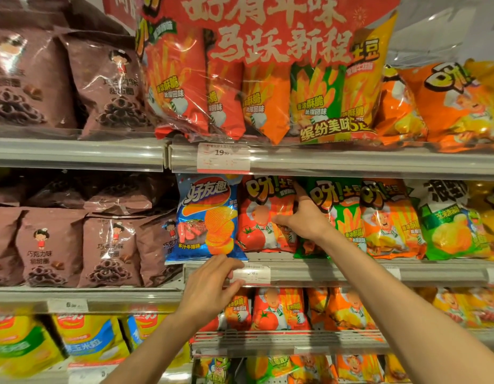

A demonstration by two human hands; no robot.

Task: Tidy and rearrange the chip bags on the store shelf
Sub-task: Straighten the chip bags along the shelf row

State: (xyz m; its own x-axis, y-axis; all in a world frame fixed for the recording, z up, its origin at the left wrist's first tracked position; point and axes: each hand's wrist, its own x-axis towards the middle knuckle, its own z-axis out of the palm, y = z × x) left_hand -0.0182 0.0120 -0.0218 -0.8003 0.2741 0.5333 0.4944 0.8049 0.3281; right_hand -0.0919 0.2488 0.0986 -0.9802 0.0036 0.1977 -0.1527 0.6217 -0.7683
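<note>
On the middle shelf a blue chip bag [207, 220] stands upright beside a red tomato bag [264, 214]. My right hand [302, 214] reaches between the red bag and a green bag [338, 217]; its thumb lies across the red bag's front and its fingers go in behind the bag's right edge, out of sight. My left hand [212, 284] hovers just below the blue bag at the shelf rail [323, 273], fingers loosely bent near a price tag [250, 274], holding nothing.
Orange [387, 220] and green-white bags [448, 223] continue to the right. Brown snack bags [74, 245] fill the left bay. A large multipack [268, 87] sits on the upper shelf above a price label [223, 157]. More bags fill the lower shelves.
</note>
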